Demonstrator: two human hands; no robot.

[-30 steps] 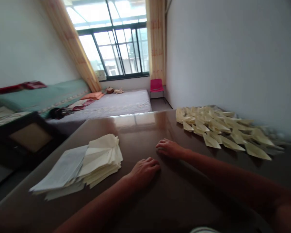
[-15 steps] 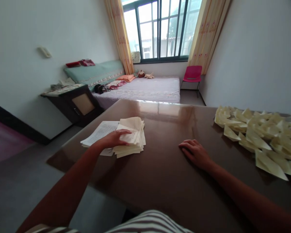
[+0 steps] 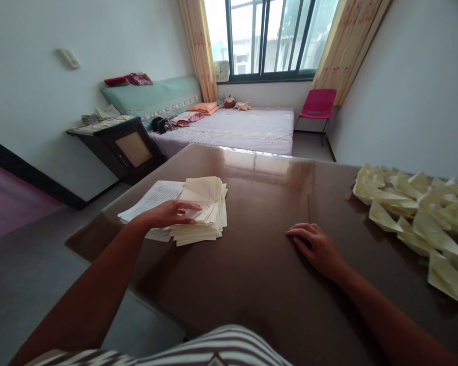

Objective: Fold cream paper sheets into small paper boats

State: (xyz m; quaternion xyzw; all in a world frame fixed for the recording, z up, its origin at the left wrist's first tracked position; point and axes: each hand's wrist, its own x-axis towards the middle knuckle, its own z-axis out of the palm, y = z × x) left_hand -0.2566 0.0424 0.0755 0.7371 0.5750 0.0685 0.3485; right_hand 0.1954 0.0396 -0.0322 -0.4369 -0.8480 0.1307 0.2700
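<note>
My left hand (image 3: 168, 212) reaches over a stack of cream paper sheets (image 3: 203, 188), its fingers apart and the fingertips resting on the upper sheets. White printed sheets (image 3: 158, 197) lie to the left of the stack and partly under my wrist. Palm down, my right hand (image 3: 318, 249) rests on the brown table (image 3: 248, 264) with its fingers stretched out and nothing in them. Many folded cream paper pieces (image 3: 423, 201) are heaped at the table's right side, beyond my right hand.
Past the table's far edge is a bed (image 3: 248, 127) with a green headboard (image 3: 152, 99). A dark bedside cabinet (image 3: 132, 150) stands at the left. A pink chair (image 3: 318, 104) is near the window (image 3: 267, 40).
The camera view has tilted down and shifted a little. My left hand has slid slightly left over the paper stack, with its fingers straighter. My right hand stays on the table.
</note>
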